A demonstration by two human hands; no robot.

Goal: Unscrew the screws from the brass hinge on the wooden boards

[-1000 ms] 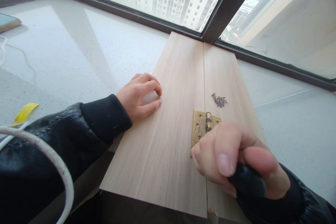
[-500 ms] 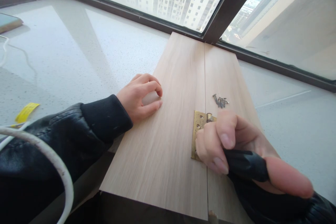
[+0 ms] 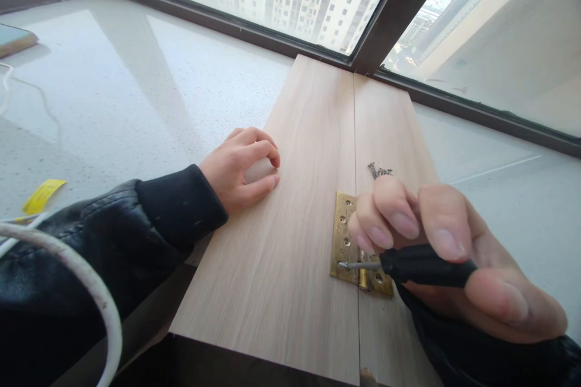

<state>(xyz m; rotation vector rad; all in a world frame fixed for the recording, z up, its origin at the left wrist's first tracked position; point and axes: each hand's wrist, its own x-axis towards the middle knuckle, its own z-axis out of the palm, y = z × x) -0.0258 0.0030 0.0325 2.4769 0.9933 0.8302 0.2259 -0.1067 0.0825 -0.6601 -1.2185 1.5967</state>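
My right hand (image 3: pixel 436 254) is closed round the black handle of a screwdriver (image 3: pixel 422 266). The screwdriver's metal tip meets a screw in the lower left hole of a brass hinge (image 3: pixel 339 224). The hinge lies across the seam between two pale wooden boards (image 3: pixel 272 266), and my fingers hide part of its right leaf. Resting at the left edge of the wider board is my left hand (image 3: pixel 240 166), its fingers bent and its thumb apart, with nothing in it. Several screws (image 3: pixel 374 170) lie on the narrower board above the hinge, partly behind my right fingers.
The boards lie on a white speckled sill (image 3: pixel 218 84) and reach the dark window frame (image 3: pixel 318 54). A white cable (image 3: pixel 102 296) loops at the lower left near a yellow tag (image 3: pixel 44 196). At the far left edge is a flat device (image 3: pixel 16 41).
My right hand has shifted its hold on the screwdriver and opened out to the right, uncovering the shaft, tip and more of the hinge. The left hand has barely moved.
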